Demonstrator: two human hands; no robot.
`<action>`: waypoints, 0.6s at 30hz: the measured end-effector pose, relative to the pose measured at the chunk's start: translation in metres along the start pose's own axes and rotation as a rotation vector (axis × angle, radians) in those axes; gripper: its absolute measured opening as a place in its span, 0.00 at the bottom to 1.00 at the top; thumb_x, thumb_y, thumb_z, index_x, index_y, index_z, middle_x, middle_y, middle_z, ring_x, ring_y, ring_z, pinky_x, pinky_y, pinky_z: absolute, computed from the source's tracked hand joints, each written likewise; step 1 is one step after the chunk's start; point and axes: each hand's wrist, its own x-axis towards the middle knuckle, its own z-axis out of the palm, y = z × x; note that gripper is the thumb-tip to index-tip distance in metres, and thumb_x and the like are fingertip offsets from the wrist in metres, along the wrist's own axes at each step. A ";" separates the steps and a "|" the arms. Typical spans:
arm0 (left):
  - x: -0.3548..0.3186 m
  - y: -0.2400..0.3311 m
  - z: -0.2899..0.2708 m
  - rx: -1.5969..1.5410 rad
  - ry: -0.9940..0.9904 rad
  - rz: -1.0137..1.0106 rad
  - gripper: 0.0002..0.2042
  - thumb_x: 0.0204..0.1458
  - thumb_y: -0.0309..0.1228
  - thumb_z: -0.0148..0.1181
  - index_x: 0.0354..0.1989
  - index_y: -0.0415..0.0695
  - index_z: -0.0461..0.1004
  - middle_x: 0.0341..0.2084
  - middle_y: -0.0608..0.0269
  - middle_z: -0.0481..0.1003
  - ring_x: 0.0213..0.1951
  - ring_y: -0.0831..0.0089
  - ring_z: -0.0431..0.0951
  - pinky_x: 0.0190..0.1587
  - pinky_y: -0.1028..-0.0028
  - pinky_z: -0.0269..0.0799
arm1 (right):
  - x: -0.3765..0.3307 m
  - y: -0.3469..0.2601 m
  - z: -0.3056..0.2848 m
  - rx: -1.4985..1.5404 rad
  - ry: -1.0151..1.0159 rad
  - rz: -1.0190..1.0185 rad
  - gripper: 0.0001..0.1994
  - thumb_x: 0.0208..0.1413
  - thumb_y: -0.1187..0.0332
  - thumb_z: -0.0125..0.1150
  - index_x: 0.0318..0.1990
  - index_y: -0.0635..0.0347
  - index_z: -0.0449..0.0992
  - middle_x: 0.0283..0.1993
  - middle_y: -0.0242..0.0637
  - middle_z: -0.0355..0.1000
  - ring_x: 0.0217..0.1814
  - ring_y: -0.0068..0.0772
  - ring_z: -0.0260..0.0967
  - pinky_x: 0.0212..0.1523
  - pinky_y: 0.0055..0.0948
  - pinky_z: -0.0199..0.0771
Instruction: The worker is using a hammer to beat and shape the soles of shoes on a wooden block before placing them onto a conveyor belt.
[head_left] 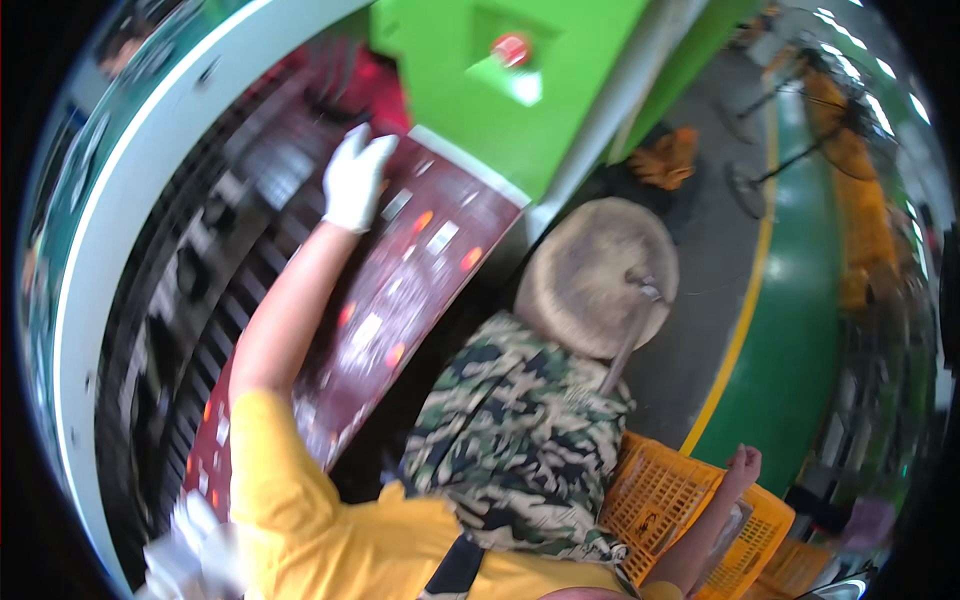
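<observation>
My left hand (354,185), in a white glove, reaches forward with its fingers apart and nothing visible in it. It is over the far end of a dark red work surface (385,300) spotted with orange and pale marks, beside a bright green machine panel (590,75) with a red button (511,50). My right hand (742,465) looks bare and small at the lower right, above an orange plastic crate (650,475). Its fingers are curled in, and I see nothing in them. A greyish, partly see-through object (735,525) shows beside that forearm.
A round wooden stump (570,270) stands ahead, with a hammer (625,350) lying on it. Orange gloves (667,160) lie beyond. A slatted rack (235,320) and a curved white frame (80,330) run along the left. Pedestal fans (748,182) stand by the green walkway.
</observation>
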 end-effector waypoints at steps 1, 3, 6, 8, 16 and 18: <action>0.040 -0.013 0.050 -0.047 -0.079 0.022 0.27 0.68 0.40 0.53 0.74 0.48 0.59 0.70 0.59 0.62 0.58 0.57 0.76 0.58 0.61 0.73 | -0.001 0.004 -0.010 -0.018 -0.008 0.024 0.08 0.60 0.68 0.67 0.36 0.60 0.73 0.24 0.29 0.68 0.23 0.18 0.63 0.24 0.21 0.67; 0.116 0.087 0.050 -0.077 0.375 -0.084 0.21 0.64 0.41 0.59 0.63 0.50 0.74 0.60 0.54 0.72 0.55 0.52 0.77 0.58 0.62 0.74 | -0.054 0.006 0.121 0.124 0.007 0.119 0.08 0.59 0.71 0.67 0.36 0.61 0.73 0.25 0.28 0.67 0.24 0.17 0.62 0.23 0.20 0.66; 0.140 0.009 0.020 -0.347 0.368 -0.110 0.23 0.59 0.41 0.67 0.61 0.48 0.74 0.55 0.54 0.73 0.55 0.53 0.74 0.53 0.58 0.78 | -0.009 -0.024 0.034 0.063 0.016 0.081 0.06 0.58 0.74 0.65 0.33 0.63 0.73 0.24 0.27 0.67 0.24 0.16 0.63 0.22 0.20 0.67; 0.168 -0.012 0.052 -0.451 0.422 -0.149 0.19 0.58 0.31 0.69 0.56 0.41 0.76 0.52 0.55 0.72 0.53 0.57 0.72 0.51 0.58 0.84 | -0.025 -0.047 0.013 0.007 0.082 0.123 0.06 0.58 0.75 0.65 0.32 0.63 0.73 0.24 0.27 0.67 0.24 0.16 0.63 0.22 0.20 0.67; 0.176 0.000 -0.020 -0.348 0.373 -0.168 0.07 0.60 0.23 0.60 0.45 0.37 0.74 0.41 0.59 0.76 0.44 0.63 0.80 0.40 0.68 0.87 | -0.014 -0.035 0.046 -0.059 0.057 0.106 0.07 0.56 0.73 0.67 0.32 0.64 0.74 0.24 0.31 0.70 0.26 0.20 0.67 0.28 0.26 0.70; 0.124 0.039 -0.030 -0.304 0.205 -0.085 0.11 0.62 0.26 0.58 0.50 0.35 0.73 0.43 0.58 0.77 0.45 0.63 0.81 0.41 0.70 0.85 | -0.004 -0.023 0.056 -0.205 0.039 0.007 0.09 0.55 0.68 0.67 0.33 0.64 0.76 0.26 0.36 0.73 0.28 0.29 0.70 0.33 0.34 0.73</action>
